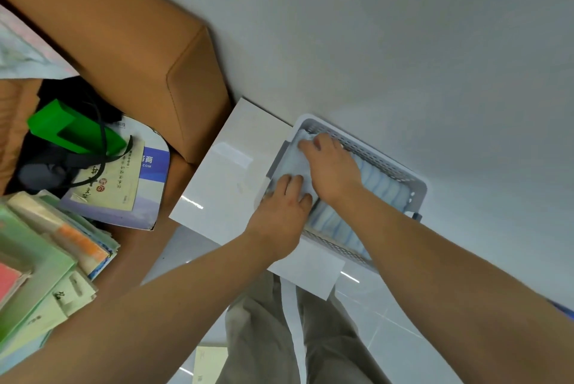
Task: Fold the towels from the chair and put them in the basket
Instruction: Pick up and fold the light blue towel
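Observation:
A white perforated basket point(400, 174) stands on a white stand against the wall and holds several folded pale blue towels point(383, 189) in a row. At its left end lies a white folded towel point(293, 163). My left hand point(281, 213) presses on the near end of this towel with its fingers laid flat. On the towel's far end rests my right hand point(330, 164), fingers bent down over it. Both hands are inside the basket. No chair with towels is in view.
The white stand point(230, 172) carries the basket beside a brown upholstered headboard point(130, 51). To the left lie a green plastic piece point(74, 129), a black strap, booklets point(115, 185) and a stack of papers point(40, 259). Glossy floor tiles point(391, 331) lie below.

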